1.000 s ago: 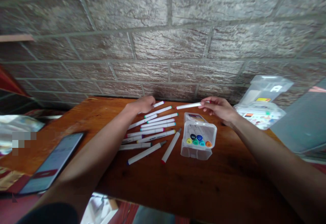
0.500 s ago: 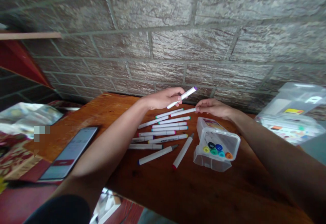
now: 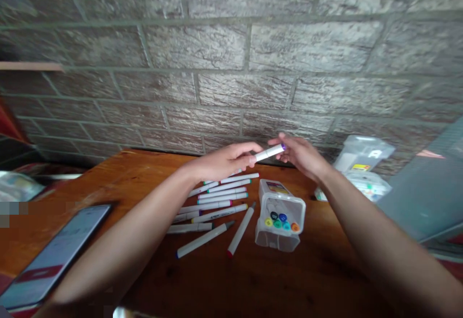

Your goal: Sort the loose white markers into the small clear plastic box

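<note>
My left hand [image 3: 226,163] pinches a white marker with a purple end [image 3: 269,153] above the table, its purple end pointing right. My right hand [image 3: 298,156] is at that purple end, fingers apart around it; whether they touch it is hard to see. Below my hands, several white markers [image 3: 222,197] lie roughly side by side. Closer to me are a blue-ended marker [image 3: 204,241] and a red-ended marker [image 3: 241,230], both at a slant. Right of them, a clear plastic case [image 3: 264,195] lies on its side, open towards me, with several markers inside showing coloured ends [image 3: 277,224].
A phone [image 3: 54,255] with its screen lit lies on the wooden table [image 3: 202,284] by my left forearm. Another clear container [image 3: 363,156] stands at the right, behind my right forearm. A brick-patterned wall [image 3: 217,86] rises along the table's back edge.
My right hand has let go of a marker, which now lies with the others, and has come up to the purple-ended marker in my left hand. The view has shifted to the right.
</note>
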`<state>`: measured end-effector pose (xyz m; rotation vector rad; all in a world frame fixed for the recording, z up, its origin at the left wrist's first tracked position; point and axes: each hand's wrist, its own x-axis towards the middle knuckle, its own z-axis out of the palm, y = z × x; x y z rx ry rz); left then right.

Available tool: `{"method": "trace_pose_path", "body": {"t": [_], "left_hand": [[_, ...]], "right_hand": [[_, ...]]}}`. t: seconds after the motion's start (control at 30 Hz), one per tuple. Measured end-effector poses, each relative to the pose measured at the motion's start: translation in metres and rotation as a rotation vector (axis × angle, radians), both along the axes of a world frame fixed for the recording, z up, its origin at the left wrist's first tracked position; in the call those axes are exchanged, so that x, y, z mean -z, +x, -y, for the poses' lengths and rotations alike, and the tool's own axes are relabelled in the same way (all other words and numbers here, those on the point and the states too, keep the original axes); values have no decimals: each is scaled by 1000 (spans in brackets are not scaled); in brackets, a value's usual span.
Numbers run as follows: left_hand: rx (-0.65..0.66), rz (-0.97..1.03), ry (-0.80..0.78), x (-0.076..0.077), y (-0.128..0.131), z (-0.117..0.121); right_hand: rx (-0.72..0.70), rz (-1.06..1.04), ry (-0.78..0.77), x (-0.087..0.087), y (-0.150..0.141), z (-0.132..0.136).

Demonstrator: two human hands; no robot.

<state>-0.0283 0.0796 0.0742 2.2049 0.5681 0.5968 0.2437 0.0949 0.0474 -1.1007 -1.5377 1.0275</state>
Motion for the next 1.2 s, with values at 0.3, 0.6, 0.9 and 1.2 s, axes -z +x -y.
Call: {"method": "trace_pose_path", "body": {"t": [0.3,0.6,0.9,1.2], "left_hand": [[-134,91,167,-1,18,20],[-155,221,3,-1,25,28],[-309,449,-194,38,31,65],[-482,538,198,66,17,90]], "right_hand": [[-53,77,106,-43,-11,81],[239,-193,140,3,18,126],[311,-144,275,33,20,144],[257,-127,305,34,5,166]]}}
